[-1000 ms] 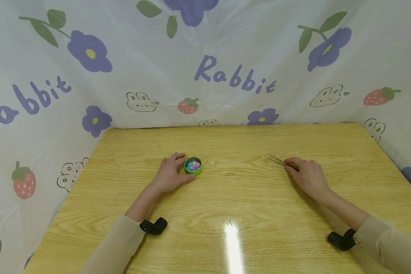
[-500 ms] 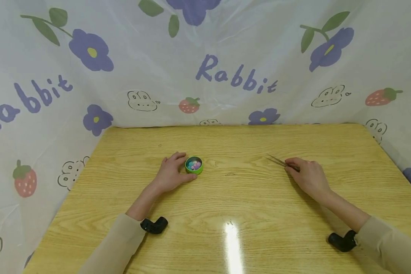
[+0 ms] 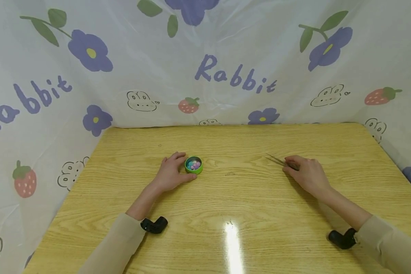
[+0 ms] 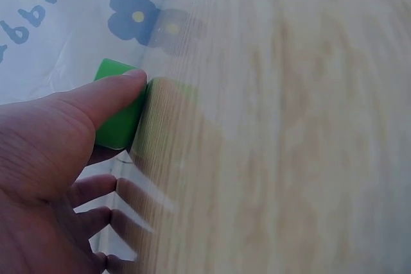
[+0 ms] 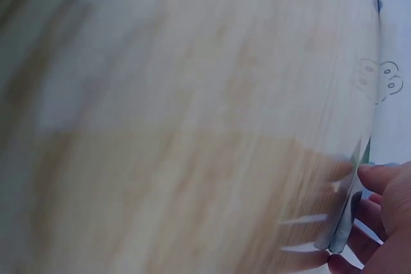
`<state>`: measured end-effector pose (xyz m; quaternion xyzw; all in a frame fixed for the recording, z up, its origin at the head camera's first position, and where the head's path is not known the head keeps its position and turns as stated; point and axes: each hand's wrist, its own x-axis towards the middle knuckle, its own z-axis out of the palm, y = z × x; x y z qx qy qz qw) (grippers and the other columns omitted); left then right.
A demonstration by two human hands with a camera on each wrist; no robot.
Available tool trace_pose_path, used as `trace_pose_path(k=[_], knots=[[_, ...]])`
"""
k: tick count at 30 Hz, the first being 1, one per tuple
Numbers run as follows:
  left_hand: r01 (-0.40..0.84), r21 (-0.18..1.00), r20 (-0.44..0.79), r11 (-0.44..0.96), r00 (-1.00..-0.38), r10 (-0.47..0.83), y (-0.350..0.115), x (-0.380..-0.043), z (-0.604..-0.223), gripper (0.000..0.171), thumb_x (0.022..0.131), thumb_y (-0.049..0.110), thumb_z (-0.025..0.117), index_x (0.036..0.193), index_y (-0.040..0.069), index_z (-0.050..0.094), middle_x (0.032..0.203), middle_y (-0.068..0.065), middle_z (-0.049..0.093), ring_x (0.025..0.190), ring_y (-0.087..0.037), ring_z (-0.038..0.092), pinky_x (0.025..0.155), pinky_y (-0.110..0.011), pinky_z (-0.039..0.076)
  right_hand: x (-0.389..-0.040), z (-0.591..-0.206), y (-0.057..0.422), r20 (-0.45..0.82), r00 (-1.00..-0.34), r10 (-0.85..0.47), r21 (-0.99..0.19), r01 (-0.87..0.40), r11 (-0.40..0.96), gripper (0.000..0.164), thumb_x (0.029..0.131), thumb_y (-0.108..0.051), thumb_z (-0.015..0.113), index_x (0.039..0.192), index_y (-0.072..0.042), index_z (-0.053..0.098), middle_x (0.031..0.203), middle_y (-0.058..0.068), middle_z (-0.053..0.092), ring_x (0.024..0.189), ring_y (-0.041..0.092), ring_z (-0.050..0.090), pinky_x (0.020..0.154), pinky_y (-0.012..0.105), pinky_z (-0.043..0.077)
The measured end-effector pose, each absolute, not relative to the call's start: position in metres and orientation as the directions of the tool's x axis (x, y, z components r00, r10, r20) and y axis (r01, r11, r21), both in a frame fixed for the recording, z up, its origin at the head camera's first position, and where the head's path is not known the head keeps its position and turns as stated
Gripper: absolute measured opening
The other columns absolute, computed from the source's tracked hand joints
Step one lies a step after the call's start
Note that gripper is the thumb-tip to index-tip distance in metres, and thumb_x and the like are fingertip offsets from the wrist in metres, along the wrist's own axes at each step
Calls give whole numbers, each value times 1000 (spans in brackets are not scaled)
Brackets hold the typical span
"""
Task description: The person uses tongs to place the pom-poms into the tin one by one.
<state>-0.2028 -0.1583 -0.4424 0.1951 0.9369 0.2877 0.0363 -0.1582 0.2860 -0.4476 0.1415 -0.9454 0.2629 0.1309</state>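
A small round green tin (image 3: 193, 171) stands upright on the wooden table, holding several small pink, purple and blue balls (image 3: 194, 165). My left hand (image 3: 171, 173) grips it from the left, thumb at the near side and index finger at the far side. In the left wrist view the thumb (image 4: 119, 94) lies across the green tin (image 4: 122, 123); the other fingers touch the tabletop. Over to the right, my right hand (image 3: 308, 177) holds metal tweezers (image 3: 276, 160) between thumb and fingers, the points toward the tin. In the right wrist view the tweezers (image 5: 343, 226) lie low along the tabletop.
The wooden table (image 3: 205, 201) ends at a white curtain (image 3: 171, 72) printed with flowers, strawberries and rabbits. Black curved devices (image 3: 154, 225) sit at both wrists. A bright light reflection (image 3: 233, 247) shows on the near part of the table.
The tweezers' prongs show slightly further apart than a second ago. Both hands and the tin stay in place.
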Motion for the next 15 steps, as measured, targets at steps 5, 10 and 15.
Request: trace_pose_path(k=[5,10,15], knots=[[344,552,50,760,-923,382,-159,-203,-443,82,88,32,83,147,-11,47,154,-27,42,149,-47,25,118,-68,9,-159,-444,286,292,-936,-199,-495,-325,806,38,96,-14,74,126,9,67,114,26,72,92,42,71,78,58,55],[325,558,26,764,-927,375,-158,-204,-442,85,86,34,84,148,-10,47,156,-25,41,150,-46,24,119,-66,8,-159,-440,291,295,-941,-162,-529,-303,793,42,96,-14,75,128,10,65,114,29,71,89,43,72,59,40,55],[310,572,3,760,-927,376,-157,-206,-442,85,85,36,85,149,-6,47,156,-24,40,151,-45,23,119,-65,7,-160,-435,299,303,-943,-141,-519,-287,805,43,99,-18,71,131,10,64,117,32,68,95,48,70,66,51,57]])
